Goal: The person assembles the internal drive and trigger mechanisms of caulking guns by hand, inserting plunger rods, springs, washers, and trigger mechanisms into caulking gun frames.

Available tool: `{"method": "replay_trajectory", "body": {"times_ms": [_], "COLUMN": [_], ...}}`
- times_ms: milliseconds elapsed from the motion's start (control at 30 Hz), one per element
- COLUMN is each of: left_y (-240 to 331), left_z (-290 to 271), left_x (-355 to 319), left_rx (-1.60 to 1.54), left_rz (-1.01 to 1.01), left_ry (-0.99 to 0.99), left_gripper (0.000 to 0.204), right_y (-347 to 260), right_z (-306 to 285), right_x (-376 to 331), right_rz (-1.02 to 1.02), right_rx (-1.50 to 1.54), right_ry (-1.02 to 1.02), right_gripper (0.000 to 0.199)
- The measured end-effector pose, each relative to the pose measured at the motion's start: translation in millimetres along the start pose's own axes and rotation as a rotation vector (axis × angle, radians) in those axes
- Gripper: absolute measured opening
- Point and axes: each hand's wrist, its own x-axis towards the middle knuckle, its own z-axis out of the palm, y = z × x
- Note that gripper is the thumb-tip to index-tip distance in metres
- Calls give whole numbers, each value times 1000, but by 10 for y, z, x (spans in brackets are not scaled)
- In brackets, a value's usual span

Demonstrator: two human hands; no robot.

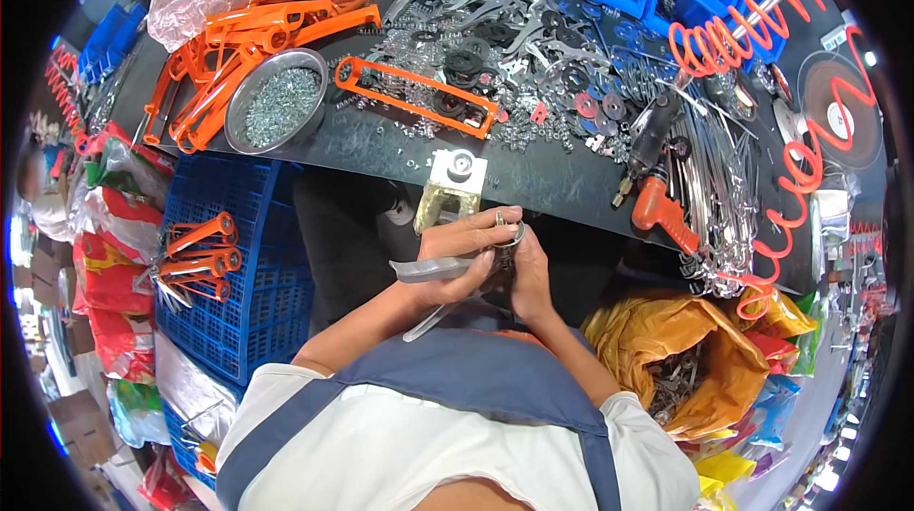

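Head view: the metal assembly (433,270) sits between the hands, above the lap. Its broad grey lever points left, long axis nearly level; a slimmer bright arm slants down-left. The surface looks smooth, with darker parts at the right end. Left hand (464,241) wraps it, fingers curled; right hand (530,275) pinches the dark end. Just beyond stands a pale metal fixture (457,173) at the bench (376,143) edge.
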Motion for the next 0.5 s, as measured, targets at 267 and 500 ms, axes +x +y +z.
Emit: {"method": "replay_trajectory", "body": {"times_ms": [267, 500], "left_y": [25, 166], "left_z": [-32, -378], "left_x": [-180, -201], "left_rx": [38, 86], "left_rz": [-14, 130], "left_ry": [77, 157], "left_gripper": [38, 38], "right_y": [52, -140], "right_z": [186, 426], "right_x": [134, 260], "right_rz": [-5, -184], "right_rx": [-41, -280], "right_ry": [91, -85], "right_gripper": [44, 38]}}
